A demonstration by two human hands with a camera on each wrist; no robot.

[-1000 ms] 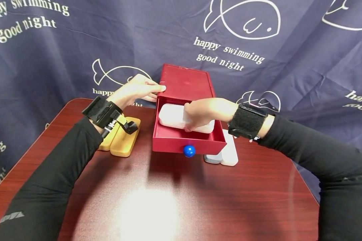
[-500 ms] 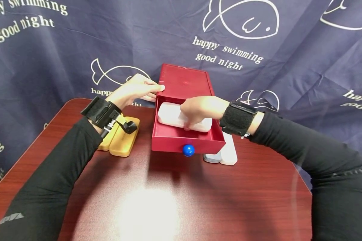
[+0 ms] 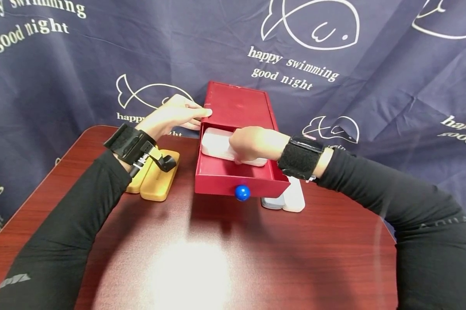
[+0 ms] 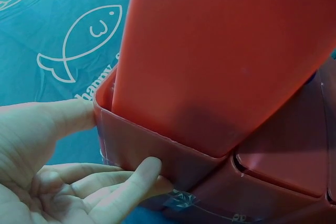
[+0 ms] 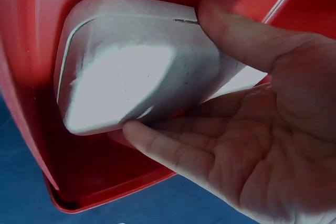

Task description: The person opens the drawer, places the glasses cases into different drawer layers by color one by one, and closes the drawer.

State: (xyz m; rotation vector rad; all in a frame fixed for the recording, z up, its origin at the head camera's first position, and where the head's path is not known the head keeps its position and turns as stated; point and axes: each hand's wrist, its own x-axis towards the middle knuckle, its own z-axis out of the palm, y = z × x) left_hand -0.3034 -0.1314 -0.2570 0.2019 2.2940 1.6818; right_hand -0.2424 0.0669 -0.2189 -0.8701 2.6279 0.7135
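A red drawer [image 3: 217, 185] with a blue knob [image 3: 242, 193] stands pulled out of a red drawer box [image 3: 240, 103]. In it lies a white case, shaped like a glasses case [image 3: 214, 144]; in the right wrist view this glasses case [image 5: 121, 72] tilts between thumb and fingers. My right hand [image 3: 252, 143] grips it from above, covering its middle. My left hand [image 3: 175, 114] touches the drawer box's left side, its thumb at the top front corner. In the left wrist view, the fingers of the left hand [image 4: 79, 166] lie against the red wall.
Two yellow cases [image 3: 160, 183] lie side by side left of the drawer box. A white case [image 3: 295, 196] and a grey-blue case [image 3: 272, 203] lie to its right, partly covered by the drawer. A dark blue curtain [image 3: 225, 38] hangs behind the wooden table [image 3: 314, 249].
My right hand and the white glasses case have moved a little back and left, towards the drawer's rear. The left hand stays in place.
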